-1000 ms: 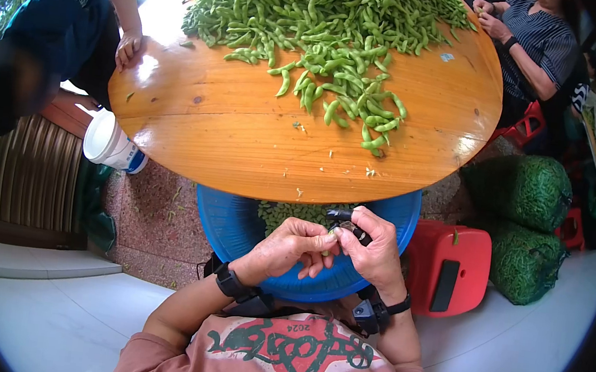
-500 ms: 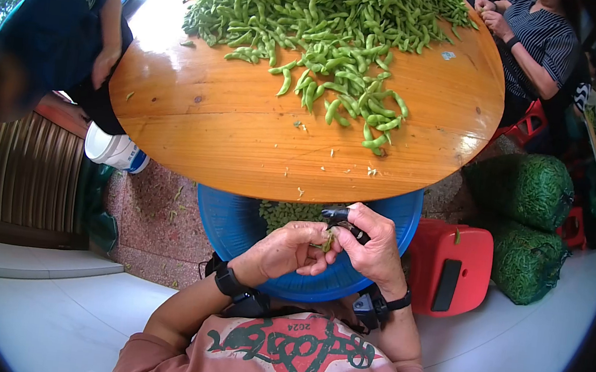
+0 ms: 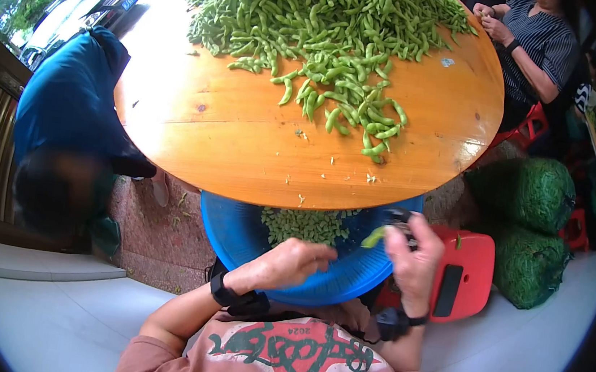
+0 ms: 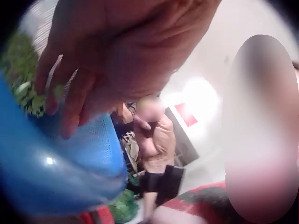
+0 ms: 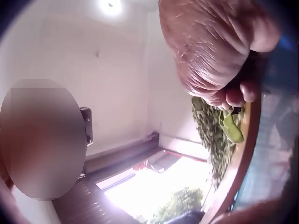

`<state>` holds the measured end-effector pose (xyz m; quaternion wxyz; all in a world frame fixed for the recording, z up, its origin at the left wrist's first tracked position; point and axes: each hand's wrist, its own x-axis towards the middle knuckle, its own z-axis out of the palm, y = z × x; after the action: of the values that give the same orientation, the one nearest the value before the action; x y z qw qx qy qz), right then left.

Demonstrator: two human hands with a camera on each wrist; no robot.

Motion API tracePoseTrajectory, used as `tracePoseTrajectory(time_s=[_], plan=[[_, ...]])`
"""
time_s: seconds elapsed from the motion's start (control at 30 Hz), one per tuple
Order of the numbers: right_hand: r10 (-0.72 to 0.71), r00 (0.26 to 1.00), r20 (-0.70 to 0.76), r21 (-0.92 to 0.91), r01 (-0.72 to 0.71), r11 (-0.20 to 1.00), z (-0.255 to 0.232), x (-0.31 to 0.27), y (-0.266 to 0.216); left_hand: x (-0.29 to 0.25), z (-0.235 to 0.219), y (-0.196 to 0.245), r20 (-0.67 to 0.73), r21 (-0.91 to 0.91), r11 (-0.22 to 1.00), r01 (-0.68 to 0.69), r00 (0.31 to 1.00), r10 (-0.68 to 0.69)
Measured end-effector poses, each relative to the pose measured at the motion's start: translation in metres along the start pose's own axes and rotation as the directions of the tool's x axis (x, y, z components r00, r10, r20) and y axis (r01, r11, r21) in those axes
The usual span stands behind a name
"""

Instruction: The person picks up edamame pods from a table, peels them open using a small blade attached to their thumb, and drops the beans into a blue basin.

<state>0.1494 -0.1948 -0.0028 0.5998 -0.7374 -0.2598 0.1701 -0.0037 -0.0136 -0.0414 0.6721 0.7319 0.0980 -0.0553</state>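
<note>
My right hand [image 3: 417, 260], with black coverings on its fingers, pinches a green edamame pod [image 3: 373, 237] beyond the right side of the blue basin [image 3: 223, 240]. In the right wrist view the edamame pod [image 5: 232, 130] sticks out past the fingertips. Over the near part of the basin, my left hand [image 3: 293, 264] is blurred by motion; its loosely bent fingers hold nothing in the left wrist view. Shelled beans [image 3: 301, 224] lie in the basin, partly under the table edge. A big heap of edamame pods [image 3: 322, 25] covers the far part of the wooden table [image 3: 231, 135].
A red stool [image 3: 473, 277] stands right of the basin, near stacked green net sacks [image 3: 530, 192]. A person in a striped top [image 3: 546, 38] sits at the far right. Another person in blue [image 3: 70, 104] bends down at the left. Small scraps dot the table.
My hands were together over the basin and have parted. The right one moved right with the pod; the left one holds nothing. The person in blue bent lower, hiding the white bucket.
</note>
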Motion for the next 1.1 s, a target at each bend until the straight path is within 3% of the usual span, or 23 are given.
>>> tracePoseTrajectory(time_s=[0.03,0.07,0.1,0.13,0.2,0.27,0.3,0.37,0.47,0.6,0.67,0.7,0.73,0.77,0.8,0.83,0.87,1.0,1.07,1.1], plan=[[0.014,0.989,-0.147,-0.034,-0.019,0.999,-0.013,-0.004,-0.010,0.000,-0.002,0.004,0.034,0.272,0.947,-0.170,0.985,0.167],[0.022,0.977,-0.214,-0.110,-0.046,0.993,-0.033,-0.008,-0.009,0.001,-0.004,0.010,0.110,0.513,0.794,-0.324,0.943,0.314],[-0.039,0.961,-0.273,-0.224,-0.025,0.974,-0.041,-0.007,-0.018,0.006,-0.009,0.027,0.025,0.405,0.857,-0.319,0.941,0.338],[-0.088,0.970,-0.225,-0.443,-0.021,0.896,-0.064,-0.010,-0.002,0.014,-0.019,0.047,-0.028,0.430,0.838,-0.337,0.922,0.385],[-0.177,0.979,-0.098,-0.731,0.050,0.681,-0.080,-0.011,0.011,0.035,-0.035,0.070,-0.224,0.635,0.754,-0.168,0.894,0.387],[-0.157,0.978,-0.134,-0.721,0.013,0.693,-0.077,-0.011,0.016,0.068,-0.049,0.078,-0.399,0.723,0.688,-0.064,0.774,0.492],[-0.131,0.977,-0.167,-0.708,-0.026,0.705,-0.074,-0.011,0.017,0.083,-0.056,0.078,-0.399,0.724,0.687,-0.066,0.772,0.495],[-0.142,0.972,-0.185,-0.680,-0.022,0.732,-0.065,-0.007,0.015,0.108,-0.068,0.071,-0.421,0.829,0.553,0.085,0.745,0.517],[-0.153,0.972,-0.177,-0.661,-0.002,0.750,-0.046,0.000,-0.003,0.125,-0.085,0.061,-0.403,0.869,0.462,0.175,0.792,0.458],[-0.203,0.979,-0.031,-0.507,0.160,0.847,-0.016,0.007,-0.017,0.107,-0.096,0.054,-0.420,0.851,0.499,0.163,0.782,0.460],[-0.092,0.996,0.019,-0.331,0.093,0.939,0.004,0.011,-0.020,0.085,-0.087,0.049,-0.425,0.777,0.629,0.008,0.744,0.516],[0.028,0.998,0.048,-0.188,-0.018,0.982,0.013,0.013,-0.022,0.072,-0.077,0.054,-0.424,0.776,0.631,0.007,0.746,0.513],[0.143,0.986,0.090,-0.044,-0.139,0.989,0.021,0.016,-0.023,0.057,-0.064,0.062,-0.474,0.575,0.818,-0.019,0.807,0.352],[0.147,0.980,0.138,0.112,-0.163,0.980,0.029,0.020,-0.019,0.046,-0.054,0.064,-0.474,0.329,0.944,-0.015,0.862,0.179],[0.151,0.979,0.139,0.108,-0.167,0.980,0.035,0.022,-0.016,0.038,-0.046,0.058,-0.474,0.324,0.946,-0.014,0.863,0.175],[0.200,0.955,0.220,0.274,-0.257,0.927,0.040,0.025,-0.013,0.032,-0.040,0.054,-0.422,0.037,0.997,-0.070,0.903,0.080],[0.232,0.923,0.308,0.423,-0.351,0.835,0.045,0.026,-0.013,0.026,-0.035,0.050,-0.342,-0.256,0.962,-0.098,0.940,0.004],[0.238,0.870,0.432,0.549,-0.463,0.696,0.051,0.025,-0.014,0.018,-0.022,0.041,-0.293,-0.361,0.926,-0.110,0.956,-0.001],[0.245,0.865,0.438,0.539,-0.471,0.699,0.050,0.023,-0.010,0.016,-0.017,0.041,-0.316,-0.368,0.922,-0.122,0.949,0.000],[0.250,0.861,0.443,0.531,-0.477,0.701,0.050,0.022,-0.009,0.015,-0.015,0.040,-0.355,-0.272,0.954,-0.123,0.935,0.019]])
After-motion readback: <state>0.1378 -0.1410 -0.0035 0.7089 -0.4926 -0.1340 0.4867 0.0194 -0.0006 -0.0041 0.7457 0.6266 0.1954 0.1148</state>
